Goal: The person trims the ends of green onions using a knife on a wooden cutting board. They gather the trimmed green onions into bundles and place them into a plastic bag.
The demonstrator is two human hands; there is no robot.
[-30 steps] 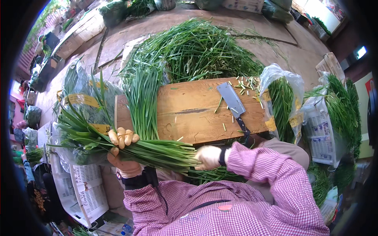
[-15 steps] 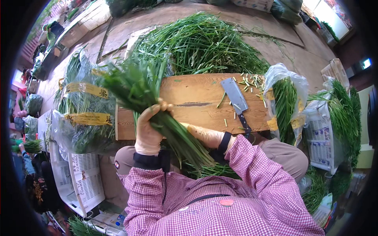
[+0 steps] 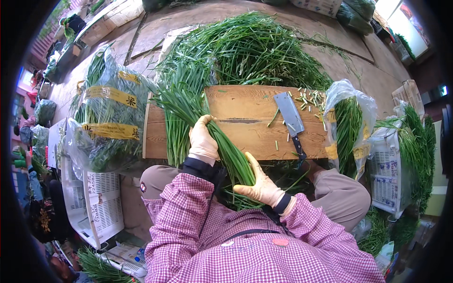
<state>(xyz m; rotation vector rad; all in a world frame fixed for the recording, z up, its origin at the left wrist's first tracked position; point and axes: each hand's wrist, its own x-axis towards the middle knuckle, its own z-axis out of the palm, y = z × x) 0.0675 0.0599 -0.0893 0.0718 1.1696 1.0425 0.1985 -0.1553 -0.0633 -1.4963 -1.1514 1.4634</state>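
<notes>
My gloved left hand (image 3: 204, 139) is closed round a long bunch of green leafy stems (image 3: 226, 151), held aslant above the near edge of a wooden board (image 3: 245, 141). My gloved right hand (image 3: 258, 184) is beside the bunch's lower end, thumb and fingers apart. More long stems (image 3: 177, 141) lie across the board's left part. A cleaver (image 3: 289, 113) rests on the right part, blade toward the back, among small pale cut pieces (image 3: 309, 101).
A big heap of greens (image 3: 245, 52) lies behind the board. Plastic bags of greens (image 3: 111, 118) (image 3: 347, 132) flank it. White plastic crates (image 3: 94, 207) (image 3: 384, 174) stand at both sides. Another person's arm and sleeve (image 3: 33, 177) show at far left.
The bunch has swung from lying sideways to slanting upright and shifted right in my left hand. My right hand has moved from the stem ends to beside them, fingers spreading.
</notes>
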